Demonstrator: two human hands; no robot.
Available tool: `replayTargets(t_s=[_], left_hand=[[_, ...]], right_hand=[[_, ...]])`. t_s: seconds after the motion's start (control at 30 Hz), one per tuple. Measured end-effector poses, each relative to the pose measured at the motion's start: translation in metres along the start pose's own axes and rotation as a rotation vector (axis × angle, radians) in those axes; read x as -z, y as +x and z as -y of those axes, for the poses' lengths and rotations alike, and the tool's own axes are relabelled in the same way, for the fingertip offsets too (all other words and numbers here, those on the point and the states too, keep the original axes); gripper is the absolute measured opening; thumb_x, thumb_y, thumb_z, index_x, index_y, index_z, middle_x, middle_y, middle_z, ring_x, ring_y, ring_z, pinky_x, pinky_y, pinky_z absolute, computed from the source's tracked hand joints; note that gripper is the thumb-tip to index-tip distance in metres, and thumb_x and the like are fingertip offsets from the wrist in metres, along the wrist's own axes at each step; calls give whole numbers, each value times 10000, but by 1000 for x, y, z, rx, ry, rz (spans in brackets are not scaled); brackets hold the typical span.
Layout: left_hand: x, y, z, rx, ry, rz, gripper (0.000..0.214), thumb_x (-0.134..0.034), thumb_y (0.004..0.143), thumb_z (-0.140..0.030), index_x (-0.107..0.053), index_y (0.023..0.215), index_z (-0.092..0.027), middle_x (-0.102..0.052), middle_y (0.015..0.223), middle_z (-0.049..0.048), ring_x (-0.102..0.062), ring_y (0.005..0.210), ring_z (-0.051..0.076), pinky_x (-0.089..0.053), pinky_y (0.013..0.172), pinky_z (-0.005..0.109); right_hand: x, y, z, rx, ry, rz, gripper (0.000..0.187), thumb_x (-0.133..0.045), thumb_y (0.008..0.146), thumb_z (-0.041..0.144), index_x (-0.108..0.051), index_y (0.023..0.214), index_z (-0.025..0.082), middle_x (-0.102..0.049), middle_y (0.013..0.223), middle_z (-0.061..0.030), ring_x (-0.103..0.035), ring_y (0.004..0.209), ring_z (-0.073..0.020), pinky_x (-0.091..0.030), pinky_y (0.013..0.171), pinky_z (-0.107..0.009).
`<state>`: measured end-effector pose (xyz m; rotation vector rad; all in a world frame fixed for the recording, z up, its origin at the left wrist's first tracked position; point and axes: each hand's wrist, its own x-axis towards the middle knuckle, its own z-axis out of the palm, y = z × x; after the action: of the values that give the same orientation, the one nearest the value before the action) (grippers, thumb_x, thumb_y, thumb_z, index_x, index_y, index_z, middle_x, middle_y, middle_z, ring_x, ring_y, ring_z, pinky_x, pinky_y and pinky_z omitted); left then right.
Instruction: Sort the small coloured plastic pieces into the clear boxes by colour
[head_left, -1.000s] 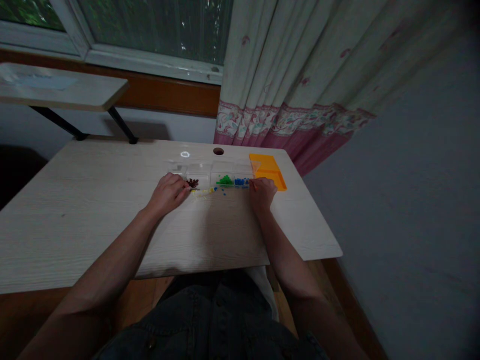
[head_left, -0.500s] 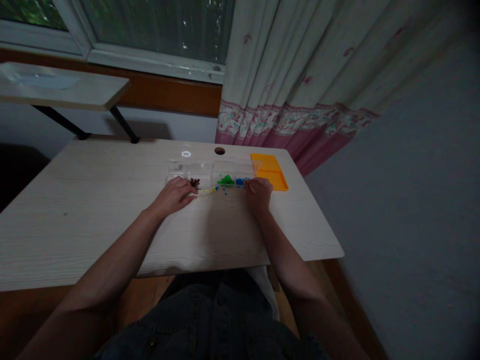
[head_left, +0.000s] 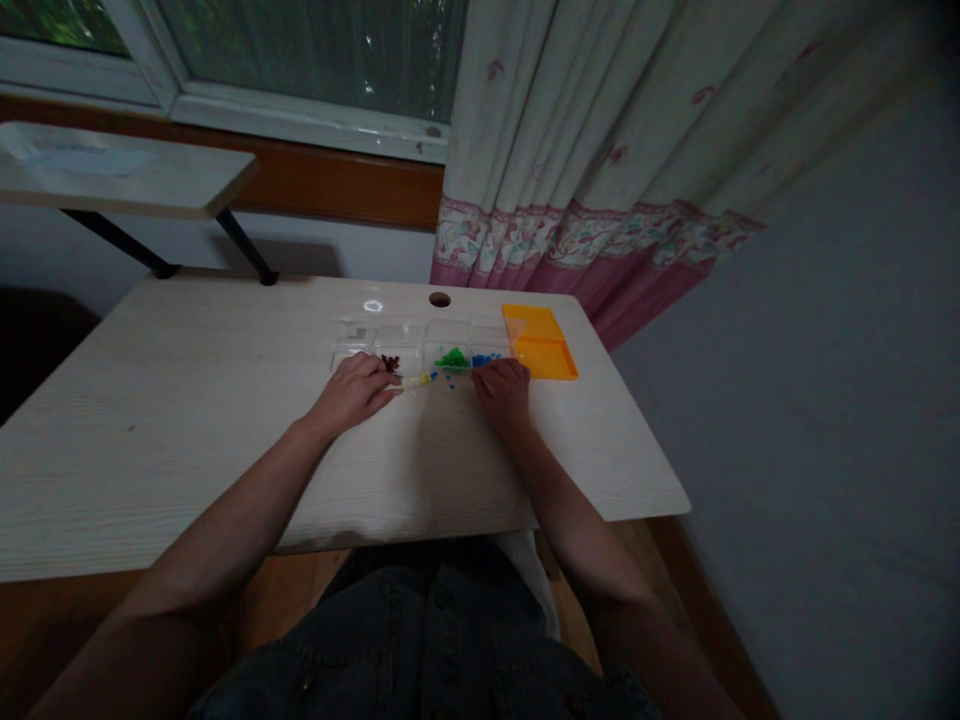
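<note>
My left hand (head_left: 357, 390) rests at the near edge of a clear divided box (head_left: 401, 340), its fingers pinched on the end of a thin pale strip (head_left: 414, 382) with small yellow and blue pieces at its far end. Dark red pieces (head_left: 390, 364) lie in a compartment just beyond these fingers. My right hand (head_left: 504, 395) is closed, fingertips together beside the compartment of small blue pieces (head_left: 486, 359); anything between them is too small to make out. A heap of green pieces (head_left: 453, 359) fills the compartment between the hands. A few loose blue bits (head_left: 451, 381) lie on the table.
An orange tray (head_left: 544, 343) lies right of the clear box. The pale wooden table (head_left: 225, 400) has a round cable hole (head_left: 439, 300) near its back edge. A raised shelf (head_left: 187, 185) on black legs stands at back left. A curtain (head_left: 517, 230) hangs behind.
My right hand has moved a little left, toward the strip and the green pieces. My left hand, still on the strip, has shifted slightly right.
</note>
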<state>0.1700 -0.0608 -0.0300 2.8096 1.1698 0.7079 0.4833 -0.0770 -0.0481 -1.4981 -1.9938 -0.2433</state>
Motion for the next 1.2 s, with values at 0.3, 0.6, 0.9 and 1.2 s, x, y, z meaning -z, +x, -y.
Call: replayTargets(t_s=[0.3,0.6,0.9,1.2], left_hand=[[-11,8,-15,19,97,9,287,-560,964,-444,-722,1003,-209,-633,982,102,-534,973,282,-402,812,412],[-12,5,-15,64,170,20,243,-558,967,-399,-712,983,-211,-630,1007,103,-526,984,286,-389,805,427],[-10,6,-20,15,216,36,223,-546,981,-347,-687,945,-178,-623,978,113,-532,985,286,-377,781,411],[-10,7,-28,-75,165,36,263,-498,1006,-334,-671,913,-159,-618,940,111,-537,959,262,-400,819,388]], right_hand=[[4,0,15,52,-23,147,230,-560,983,352,-769,972,257,-730,1019,-50,-548,1056,-230,-321,991,-396],[3,-2,21,75,-19,228,247,-558,982,397,-764,1050,280,-713,1063,-52,-532,1090,-237,-307,995,-398],[5,1,33,55,-40,287,216,-564,977,351,-754,1004,254,-715,1080,-61,-526,1108,-253,-315,988,-414],[2,-1,29,77,-36,275,196,-562,977,319,-737,973,232,-721,1054,-61,-545,1097,-245,-318,990,-395]])
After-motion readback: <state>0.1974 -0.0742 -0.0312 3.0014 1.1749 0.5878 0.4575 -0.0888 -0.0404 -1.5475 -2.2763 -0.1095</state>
